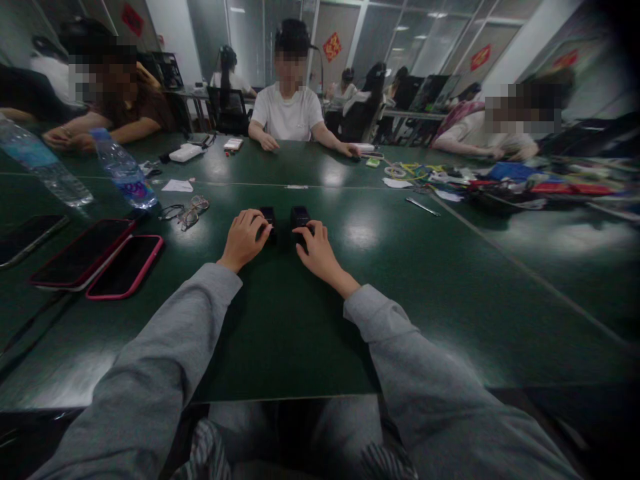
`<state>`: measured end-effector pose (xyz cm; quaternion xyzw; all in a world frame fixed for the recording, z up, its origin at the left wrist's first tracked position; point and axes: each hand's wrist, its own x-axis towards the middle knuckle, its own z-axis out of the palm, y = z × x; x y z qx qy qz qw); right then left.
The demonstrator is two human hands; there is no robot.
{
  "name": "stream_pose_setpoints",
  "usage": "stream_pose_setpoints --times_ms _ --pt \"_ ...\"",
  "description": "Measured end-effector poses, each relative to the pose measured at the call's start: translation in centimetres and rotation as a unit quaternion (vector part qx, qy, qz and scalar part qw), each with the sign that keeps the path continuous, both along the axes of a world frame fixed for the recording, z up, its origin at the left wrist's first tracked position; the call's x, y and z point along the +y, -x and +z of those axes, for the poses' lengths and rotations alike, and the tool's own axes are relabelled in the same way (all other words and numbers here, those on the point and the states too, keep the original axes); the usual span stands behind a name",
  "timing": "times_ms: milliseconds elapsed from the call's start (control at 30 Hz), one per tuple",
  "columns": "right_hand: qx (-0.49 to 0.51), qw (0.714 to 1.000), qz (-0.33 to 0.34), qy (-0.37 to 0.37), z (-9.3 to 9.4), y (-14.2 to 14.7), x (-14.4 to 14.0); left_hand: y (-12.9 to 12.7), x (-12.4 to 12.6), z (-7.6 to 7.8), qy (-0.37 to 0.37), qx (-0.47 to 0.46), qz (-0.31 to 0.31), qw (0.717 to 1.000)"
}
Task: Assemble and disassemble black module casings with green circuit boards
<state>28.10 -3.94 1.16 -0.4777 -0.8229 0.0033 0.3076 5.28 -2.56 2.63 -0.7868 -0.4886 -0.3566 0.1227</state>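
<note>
Two small black box-like devices, a left one [268,217] and a right one [300,215], stand a short gap apart on the dark green table [295,327]. My left hand [246,239] is curled at the left device, with thumb and fingers gripping its near side. At the right device, my right hand [319,250] has its thumb and bent fingers closed on the near edge. Both devices rest on the tabletop, and their lower near parts are partly hidden by my fingers. What exactly they are is too dark to tell.
To the left lie a pink-rimmed phone [127,267], a red-cased phone [85,250], eyeglasses [193,212] and two bottles, one with a purple label [125,173]. Tangled cables [425,172] and a metallic pen-like stick [423,206] lie right. A person [287,110] sits opposite.
</note>
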Motion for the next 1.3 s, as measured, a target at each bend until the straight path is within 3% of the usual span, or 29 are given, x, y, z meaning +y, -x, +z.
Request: stream_pose_setpoints --times_ms 233,433,533,1300 --pt "0.002 1.0 0.003 -0.013 -0.1 0.0 0.1 -0.4 -0.6 0.5 -0.027 -0.014 0.019 0.999" --pt "0.007 1.0 0.004 -0.013 -0.1 0.1 0.0 -0.2 0.2 -0.5 0.091 0.074 -0.052 0.992" --pt "0.008 1.0 0.005 -0.011 -0.1 0.1 0.0 -0.2 0.4 -1.0 0.114 0.077 -0.044 0.99" --pt "0.006 1.0 0.005 -0.004 0.1 0.1 -0.1 -0.3 0.2 -0.7 0.107 0.058 -0.026 0.992"
